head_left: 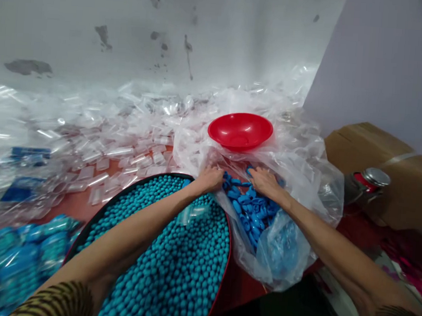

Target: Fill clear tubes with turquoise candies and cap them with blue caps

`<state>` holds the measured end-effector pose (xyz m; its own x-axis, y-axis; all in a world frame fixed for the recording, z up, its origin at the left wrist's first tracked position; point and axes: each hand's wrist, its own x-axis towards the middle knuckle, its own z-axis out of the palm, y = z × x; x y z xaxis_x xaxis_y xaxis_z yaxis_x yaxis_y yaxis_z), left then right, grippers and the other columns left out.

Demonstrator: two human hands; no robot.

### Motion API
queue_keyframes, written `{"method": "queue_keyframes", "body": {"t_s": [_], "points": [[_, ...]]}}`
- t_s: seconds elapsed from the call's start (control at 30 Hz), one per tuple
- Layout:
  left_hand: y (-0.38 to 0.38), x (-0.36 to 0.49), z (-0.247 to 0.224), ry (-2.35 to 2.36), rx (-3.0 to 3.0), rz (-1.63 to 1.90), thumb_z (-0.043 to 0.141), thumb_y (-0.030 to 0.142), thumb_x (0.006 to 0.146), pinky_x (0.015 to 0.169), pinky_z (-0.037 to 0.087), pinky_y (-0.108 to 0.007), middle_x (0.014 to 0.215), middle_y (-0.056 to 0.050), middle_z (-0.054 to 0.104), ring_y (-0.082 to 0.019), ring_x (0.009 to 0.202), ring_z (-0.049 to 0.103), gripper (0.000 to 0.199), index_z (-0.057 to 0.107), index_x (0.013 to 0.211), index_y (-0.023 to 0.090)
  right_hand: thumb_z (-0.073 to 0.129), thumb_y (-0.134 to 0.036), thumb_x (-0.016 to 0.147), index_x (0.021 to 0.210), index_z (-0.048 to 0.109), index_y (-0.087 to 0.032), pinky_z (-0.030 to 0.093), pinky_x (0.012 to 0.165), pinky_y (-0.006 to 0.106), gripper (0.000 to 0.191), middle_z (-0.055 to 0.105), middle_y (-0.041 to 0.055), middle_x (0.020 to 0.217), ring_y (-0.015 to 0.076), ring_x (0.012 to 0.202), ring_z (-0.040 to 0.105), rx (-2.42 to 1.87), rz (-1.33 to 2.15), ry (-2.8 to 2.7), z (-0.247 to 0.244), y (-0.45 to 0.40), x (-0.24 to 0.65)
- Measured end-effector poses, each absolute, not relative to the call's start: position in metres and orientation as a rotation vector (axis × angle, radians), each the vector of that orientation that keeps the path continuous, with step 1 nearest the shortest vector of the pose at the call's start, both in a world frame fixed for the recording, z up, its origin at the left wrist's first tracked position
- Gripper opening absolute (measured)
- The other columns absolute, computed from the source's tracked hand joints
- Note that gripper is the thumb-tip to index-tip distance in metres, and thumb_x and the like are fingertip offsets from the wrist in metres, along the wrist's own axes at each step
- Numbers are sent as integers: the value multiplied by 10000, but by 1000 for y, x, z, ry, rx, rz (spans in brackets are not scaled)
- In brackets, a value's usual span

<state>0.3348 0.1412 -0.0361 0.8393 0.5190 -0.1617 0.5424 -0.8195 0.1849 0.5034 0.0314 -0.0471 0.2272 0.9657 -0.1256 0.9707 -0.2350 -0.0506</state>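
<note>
Largest first, places relative to the round tub (121,192). Heap of clear plastic containers (135,148): behind the tub, spreading left along the wall. Tub itself: nearly full of turquoise beads (174,271). Clear plastic bag (304,164): just right of the tub, mouth open, blue caps (250,211) loose inside. Red bowl (240,131): behind and right of the tub, beyond the hands.

Left hand (211,178): over the tub's far right edge, at the bag mouth, fingers curled; can't tell if it's clamped on film. Right hand (265,180): farther right of the tub, over the caps, blue bit at the fingertips; can't tell if gripped. Hands are apart from each other.

Smallest: clear plastic piece (194,215) on the tub's beads.

My read: step in hand is handling the bag mouth or the caps. Next move calls for keeping the bag edge up so caps don't spill tubward.
</note>
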Motion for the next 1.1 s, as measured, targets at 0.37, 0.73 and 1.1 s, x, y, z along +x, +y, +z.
{"method": "queue_keyframes", "body": {"t_s": [0.37, 0.73, 1.1], "points": [[66, 297, -14, 303, 2761, 68, 425, 199, 785, 832, 405, -272, 948, -58, 610, -167, 928, 542, 250, 566, 991, 187, 340, -94, 782, 932, 593, -148, 376, 741, 276, 299, 586, 80, 868, 175, 833, 519, 2222, -392, 2419, -59, -18, 459], [43, 154, -12, 810, 2449, 312, 352, 207, 820, 786, 414, -266, 914, -35, 582, -154, 865, 520, 277, 541, 1021, 232, 368, -131, 794, 795, 559, -199, 331, 568, 241, 203, 581, 39, 749, 154, 684, 529, 2028, -201, 2434, 4, 12, 358], [141, 122, -36, 1426, 2463, 184, 362, 219, 789, 858, 358, -406, 1053, -128, 521, -255, 1013, 466, 331, 494, 1085, 150, 338, -51, 774, 1118, 499, -157, 358, 834, 274, 394, 522, 87, 1081, 161, 972, 477, 1923, -478, 2762, -45, 134, 287]]}}
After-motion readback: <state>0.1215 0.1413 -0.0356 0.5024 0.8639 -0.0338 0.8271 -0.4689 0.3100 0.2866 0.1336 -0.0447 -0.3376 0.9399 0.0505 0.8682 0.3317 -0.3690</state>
